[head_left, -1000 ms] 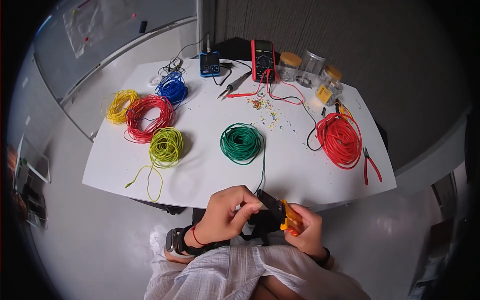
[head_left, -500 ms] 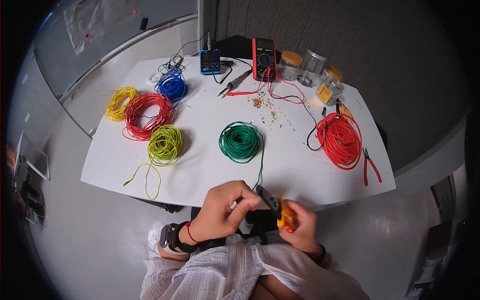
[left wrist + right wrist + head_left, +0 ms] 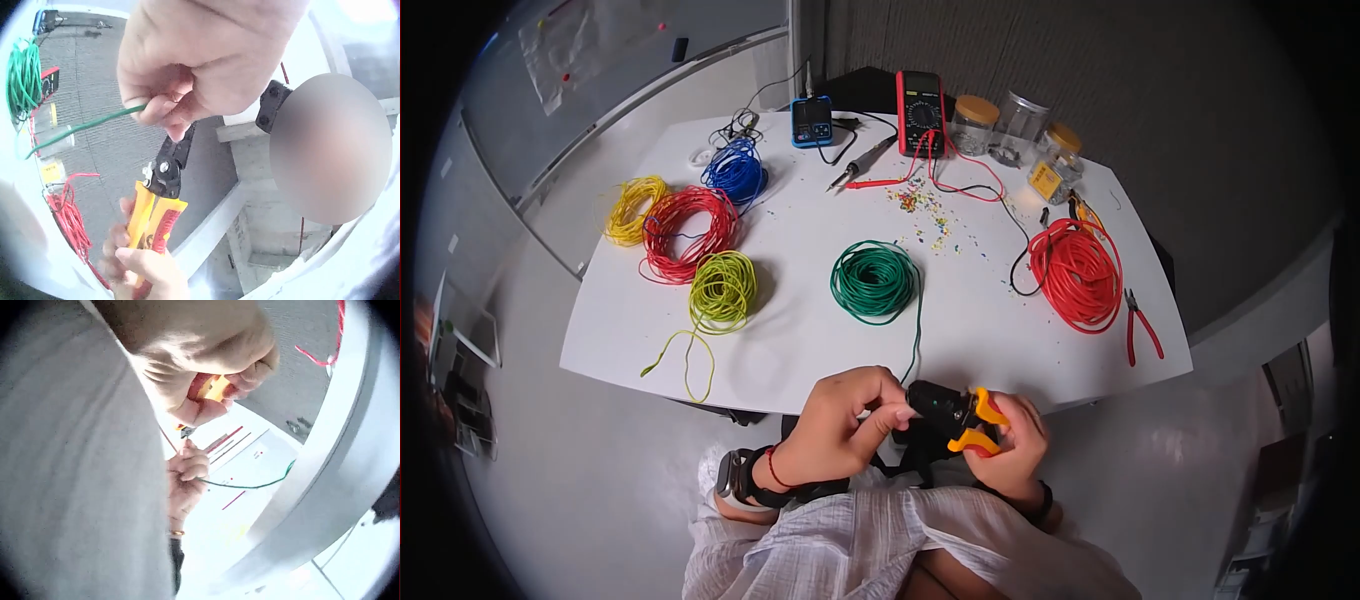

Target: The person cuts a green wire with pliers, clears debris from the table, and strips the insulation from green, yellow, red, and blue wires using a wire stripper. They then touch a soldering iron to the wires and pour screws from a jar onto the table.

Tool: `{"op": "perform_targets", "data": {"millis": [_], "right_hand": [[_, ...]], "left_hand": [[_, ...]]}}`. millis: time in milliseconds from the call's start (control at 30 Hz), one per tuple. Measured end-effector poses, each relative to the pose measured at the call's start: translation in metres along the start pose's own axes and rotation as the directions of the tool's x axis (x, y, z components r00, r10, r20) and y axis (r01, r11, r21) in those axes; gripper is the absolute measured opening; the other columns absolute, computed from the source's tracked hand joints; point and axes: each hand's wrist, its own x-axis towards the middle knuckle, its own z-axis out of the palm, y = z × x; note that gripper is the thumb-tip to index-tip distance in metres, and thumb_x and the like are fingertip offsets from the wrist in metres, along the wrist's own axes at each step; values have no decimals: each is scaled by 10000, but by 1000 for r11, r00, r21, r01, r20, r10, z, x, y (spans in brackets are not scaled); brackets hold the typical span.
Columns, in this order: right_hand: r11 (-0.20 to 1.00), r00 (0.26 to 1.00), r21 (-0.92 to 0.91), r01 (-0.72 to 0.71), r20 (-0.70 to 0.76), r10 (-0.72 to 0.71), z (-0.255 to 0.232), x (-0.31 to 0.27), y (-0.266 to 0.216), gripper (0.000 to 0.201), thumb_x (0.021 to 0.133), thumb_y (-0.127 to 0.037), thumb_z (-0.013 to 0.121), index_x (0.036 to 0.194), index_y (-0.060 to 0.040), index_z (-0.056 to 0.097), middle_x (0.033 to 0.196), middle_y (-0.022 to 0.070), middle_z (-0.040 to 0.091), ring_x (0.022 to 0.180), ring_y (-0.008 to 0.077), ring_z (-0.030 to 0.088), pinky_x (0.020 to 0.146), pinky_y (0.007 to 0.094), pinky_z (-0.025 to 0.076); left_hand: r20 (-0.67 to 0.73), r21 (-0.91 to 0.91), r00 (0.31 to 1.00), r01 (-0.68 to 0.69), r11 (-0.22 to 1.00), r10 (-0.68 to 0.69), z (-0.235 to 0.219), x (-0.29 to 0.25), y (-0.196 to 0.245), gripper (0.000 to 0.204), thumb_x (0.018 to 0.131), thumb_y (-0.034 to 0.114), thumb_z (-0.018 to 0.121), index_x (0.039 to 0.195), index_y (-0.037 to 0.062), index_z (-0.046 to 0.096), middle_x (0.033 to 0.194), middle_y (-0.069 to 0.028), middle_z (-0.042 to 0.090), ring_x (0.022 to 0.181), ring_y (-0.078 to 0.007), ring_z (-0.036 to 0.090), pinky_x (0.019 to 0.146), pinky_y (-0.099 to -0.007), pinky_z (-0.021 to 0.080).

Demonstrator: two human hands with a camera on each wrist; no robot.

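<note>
Thumb and fingers of my left hand (image 3: 840,415) pinch the free end of a green wire (image 3: 94,125), just past the table's front edge. That wire runs back to a green coil (image 3: 872,282) at the middle of the table. My right hand (image 3: 1022,450) grips a wire stripper (image 3: 945,412) by its yellow and red handles, which stand spread apart in the head view. The stripper's black head reaches to the left fingertips, where the wire's tip is hidden. In the left wrist view, the black head (image 3: 169,165) points up toward the pinching fingers.
Yellow, red, blue and lime wire coils (image 3: 723,292) lie at the left. A thick red coil (image 3: 1075,275) and red-handled pliers (image 3: 1140,328) sit right. Behind are a multimeter (image 3: 922,115), soldering iron (image 3: 862,164), blue device (image 3: 811,122), jars (image 3: 975,125) and colored scraps (image 3: 920,205).
The wire stripper has rolled in my right hand, from nearly edge-on half a second ago to its broad face up, handles now spread. My left hand keeps its pinch in about the same place.
</note>
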Motion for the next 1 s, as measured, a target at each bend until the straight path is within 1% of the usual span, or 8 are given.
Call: {"op": "perform_targets", "data": {"millis": [100,200,333,400,567,767,900,1000], "right_hand": [[864,923,351,-359,272,273,-2,-7,1,471,615,35,624,1070,46,502,940,58,529,886,142,543,740,223,447],[274,624,561,-781,696,356,-8,-6,1,490,633,55,609,1102,62,468,950,48,531,853,105,523,746,214,418],[592,761,489,-641,510,402,-7,-4,-1,478,606,6,653,1058,45,502,915,53,541,790,109,524,647,217,420],[996,998,-71,62,33,-59,-8,-6,2,475,559,4,669,1014,27,532,885,77,548,771,146,539,614,227,430],[994,993,49,-94,73,91,-6,-3,-1,472,541,45,646,999,37,534,908,104,542,803,167,562,716,249,453],[574,753,497,-651,521,403,-9,-3,-1,489,600,107,567,1080,77,477,920,60,522,881,96,522,756,219,410],[628,773,467,-622,491,401,-7,-3,-1,489,601,111,571,1079,81,472,940,77,520,912,117,527,763,227,427],[866,941,371,-335,174,290,0,-4,-1,491,596,108,587,1073,80,475,968,99,514,928,151,534,773,247,449]], "left_hand": [[-28,-17,1000,-11,1000,11,1,3,1,123,838,80,543,765,-10,502,687,-53,557,605,-80,531,538,-187,416],[-12,32,1000,26,999,-25,1,4,4,111,841,81,540,789,-15,516,697,-53,556,607,-77,527,542,-186,414],[-20,-26,999,33,999,-34,2,4,1,124,842,85,539,771,-12,509,687,-51,554,600,-73,520,538,-183,406],[51,-96,996,78,992,-73,0,1,0,132,843,84,537,757,-8,498,684,-48,550,599,-70,516,539,-183,401],[46,-39,997,69,997,-67,0,7,6,129,844,80,536,758,-8,496,691,-44,548,613,-68,511,534,-181,394],[-10,-10,999,32,999,-32,2,8,-1,125,849,95,537,785,-11,515,684,-39,552,601,-58,495,526,-177,389],[7,-40,994,110,993,-110,1,10,4,132,852,104,536,786,-8,516,671,-33,556,584,-48,478,517,-177,386],[22,-105,983,183,978,-181,0,9,5,139,854,115,535,786,-5,517,661,-26,558,570,-41,469,506,-175,380]]}}
